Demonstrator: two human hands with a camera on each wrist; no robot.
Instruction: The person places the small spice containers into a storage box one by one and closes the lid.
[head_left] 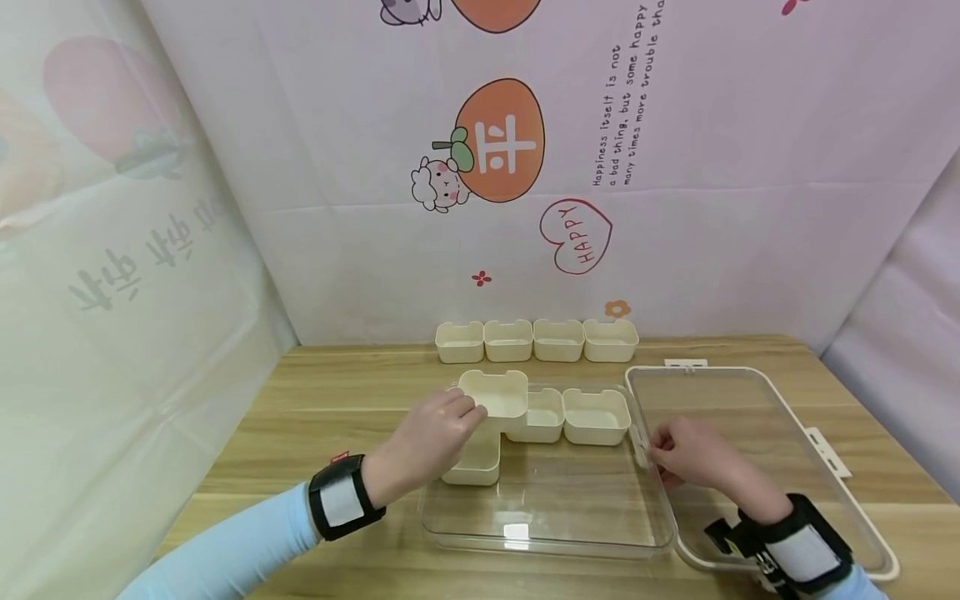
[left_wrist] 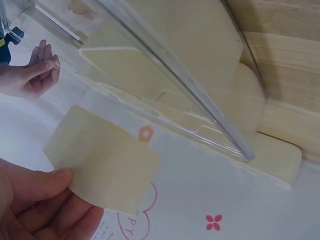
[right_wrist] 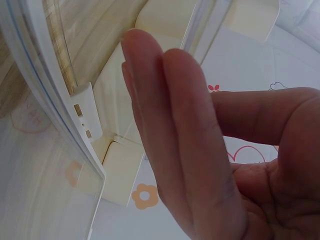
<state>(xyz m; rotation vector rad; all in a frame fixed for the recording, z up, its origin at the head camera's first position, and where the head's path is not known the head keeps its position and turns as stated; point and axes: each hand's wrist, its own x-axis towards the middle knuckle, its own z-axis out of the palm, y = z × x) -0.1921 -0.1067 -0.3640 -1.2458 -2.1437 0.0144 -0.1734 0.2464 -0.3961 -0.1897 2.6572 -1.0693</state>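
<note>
Pinching a cream cup (head_left: pixel 495 398) — left hand (head_left: pixel 429 435), above clear box (head_left: pixel 577 517)

A cream, open-topped plastic container (head_left: pixel 497 395) with a notched rim was pinched at its near left corner by the left hand (head_left: pixel 431 433), above the back left of a clear rectangular box (head_left: pixel 577 510) and apart from it. At least three matching containers (head_left: pixel 596 418) stood upright inside the box. A transparent lid (head_left: pixel 750 425) with a white rim and clips lay just right of it, beneath the right hand (head_left: pixel 692 452).
</note>
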